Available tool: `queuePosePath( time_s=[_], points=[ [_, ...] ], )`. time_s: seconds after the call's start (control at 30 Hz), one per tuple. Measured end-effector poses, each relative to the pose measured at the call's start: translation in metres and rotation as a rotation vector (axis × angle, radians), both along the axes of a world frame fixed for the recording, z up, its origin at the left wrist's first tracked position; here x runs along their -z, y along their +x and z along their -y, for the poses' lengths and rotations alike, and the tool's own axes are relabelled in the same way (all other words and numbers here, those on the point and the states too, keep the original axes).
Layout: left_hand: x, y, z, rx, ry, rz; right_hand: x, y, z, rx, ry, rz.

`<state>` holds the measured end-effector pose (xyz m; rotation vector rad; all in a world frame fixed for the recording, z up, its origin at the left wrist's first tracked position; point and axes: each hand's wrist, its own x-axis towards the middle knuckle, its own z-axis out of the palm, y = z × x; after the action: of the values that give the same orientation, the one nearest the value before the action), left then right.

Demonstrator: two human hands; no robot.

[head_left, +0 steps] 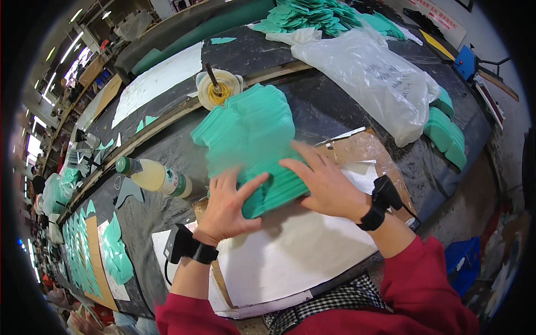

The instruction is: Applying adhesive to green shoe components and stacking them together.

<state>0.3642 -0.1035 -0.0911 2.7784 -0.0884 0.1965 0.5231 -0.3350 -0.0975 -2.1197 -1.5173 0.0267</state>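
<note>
- Left of centre: we note a capped bottle lying on the dark table, just beside the work and apart from the hands.
- Lower centre-left: we see the left hand with its fingers spread and its thumb held well out, at the near left part of the pile. Motion blurs the fingertips; they appear to rest against the pieces, but we cannot tell how firmly.
- Centre: we find the green stack, many thin, flat, shaped pieces fanned in overlapping layers. We judge each piece light, soft and bendable, unlikely to break, yet apt to slide over its neighbours; the whole pile is probably heavier. We would take hold at both side edges, thumbs toward the near edge, so the layers stay together.
- Right of centre: we observe the right hand, palm down and loosely open, its fingertips touching the stack's right side without closing around it.
- Upper right: we place a translucent plastic bag, well clear of both hands.
</note>
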Motion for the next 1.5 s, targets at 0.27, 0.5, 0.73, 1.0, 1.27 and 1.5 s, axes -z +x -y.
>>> queuePosePath(
  time_s=[0.27,0.5,0.73,1.0,1.27,1.5],
  points=[
    [-0.007,0.01,-0.006,0.127,0.029,0.018,0.006,0.035,-0.01,-0.22,0.037,-0.165],
    [-0.003,0.032,-0.032,0.085,-0.081,-0.013,-0.017,0.05,-0.027,-0.167,-0.088,-0.105],
    [-0.001,0.04,-0.004,-0.106,0.016,0.012,0.007,0.072,-0.02,-0.143,-0.158,-0.205],
    [-0.002,0.034,-0.03,-0.067,0.099,-0.106,0.011,0.03,-0.011,0.029,-0.051,-0.014],
    [0.01,0.009,-0.02,-0.196,0.137,-0.076,-0.048,0.084,0.216,0.573,0.462,-0.19],
    [0.055,-0.021,-0.063,-0.495,-0.626,0.236,0.001,0.183,0.421,1.165,0.216,0.243]
  ],
)
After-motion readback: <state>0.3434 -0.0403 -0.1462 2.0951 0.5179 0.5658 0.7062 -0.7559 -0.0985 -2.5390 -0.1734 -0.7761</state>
